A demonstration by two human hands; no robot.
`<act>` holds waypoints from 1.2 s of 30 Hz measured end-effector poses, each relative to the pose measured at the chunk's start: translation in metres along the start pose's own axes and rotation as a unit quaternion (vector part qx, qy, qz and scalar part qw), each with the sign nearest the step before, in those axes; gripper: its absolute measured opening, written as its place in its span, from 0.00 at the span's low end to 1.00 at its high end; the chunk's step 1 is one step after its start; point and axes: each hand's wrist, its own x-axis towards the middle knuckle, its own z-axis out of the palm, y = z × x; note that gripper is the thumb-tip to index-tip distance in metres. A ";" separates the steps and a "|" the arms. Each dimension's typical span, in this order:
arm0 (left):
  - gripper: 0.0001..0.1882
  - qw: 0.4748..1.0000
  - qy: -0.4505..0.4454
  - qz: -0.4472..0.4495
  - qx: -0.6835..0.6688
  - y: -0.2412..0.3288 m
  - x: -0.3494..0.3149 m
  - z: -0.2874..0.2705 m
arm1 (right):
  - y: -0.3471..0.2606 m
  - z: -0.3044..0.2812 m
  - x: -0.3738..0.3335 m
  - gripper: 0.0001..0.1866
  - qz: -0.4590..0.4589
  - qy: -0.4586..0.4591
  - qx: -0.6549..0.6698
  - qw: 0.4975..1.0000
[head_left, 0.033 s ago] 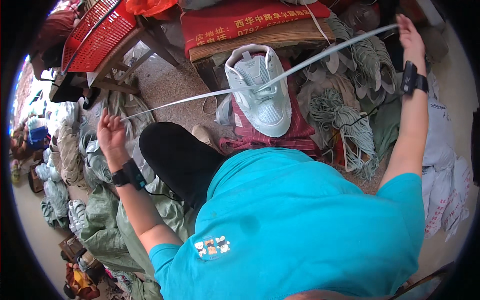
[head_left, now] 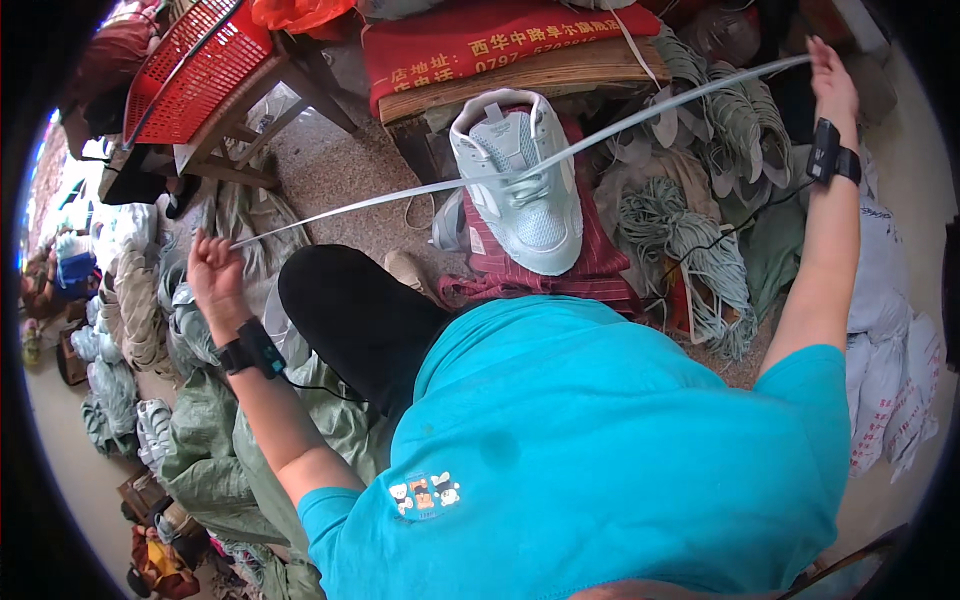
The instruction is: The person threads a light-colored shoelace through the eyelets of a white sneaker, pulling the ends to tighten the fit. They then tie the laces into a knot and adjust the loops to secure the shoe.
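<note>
A pale, whitish sneaker [head_left: 535,215] rests on a maroon striped cloth [head_left: 610,225] in front of me, its toe toward me. A long white shoelace [head_left: 400,190] stretches taut to both sides from the lacing on its front. At the far left, my left hand [head_left: 214,265] is closed on one end of the lace. Out to the upper right, my right hand [head_left: 833,82] pinches the other end between thumb and fingers. Both arms are spread wide, and neither hand touches the sneaker itself.
A wooden bench with a red printed cloth [head_left: 500,50] stands behind the sneaker. Bundled pale laces [head_left: 680,240] and stacked shoe uppers [head_left: 745,125] lie to the right. A red plastic basket [head_left: 195,75] sits on a wooden stool at upper left. Green sacks [head_left: 205,445] lie at lower left.
Both hands have moved slightly farther apart, the left one outward and down, the right one outward. The lace is pulled a little wider; the sneaker stays put.
</note>
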 end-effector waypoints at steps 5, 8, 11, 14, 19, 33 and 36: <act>0.13 0.961 0.222 0.126 0.104 -0.009 -0.007 0.055 | 0.003 -0.001 -0.041 0.22 0.009 0.034 -0.202 0.979; 0.15 0.948 0.179 0.090 0.249 -0.040 -0.013 0.080 | 0.063 0.088 -0.127 0.27 0.086 -0.087 -0.274 0.954; 0.14 0.869 0.016 0.120 0.480 -0.108 -0.022 0.119 | 0.106 0.159 -0.207 0.25 0.189 -0.194 -0.247 0.930; 0.13 0.899 -0.063 0.007 0.434 -0.177 -0.053 0.182 | 0.129 0.208 -0.262 0.16 0.269 -0.278 -0.248 0.888; 0.14 0.895 -0.177 -0.053 0.406 -0.253 -0.079 0.212 | 0.147 0.230 -0.301 0.09 0.256 -0.362 -0.288 0.849; 0.14 0.808 -0.217 -0.154 0.525 -0.275 -0.088 0.212 | 0.156 0.255 -0.298 0.10 -0.149 -0.532 -0.573 0.605; 0.12 0.758 -0.228 -0.134 0.596 -0.274 -0.080 0.214 | 0.138 0.282 -0.299 0.14 -0.176 -0.588 -0.630 0.476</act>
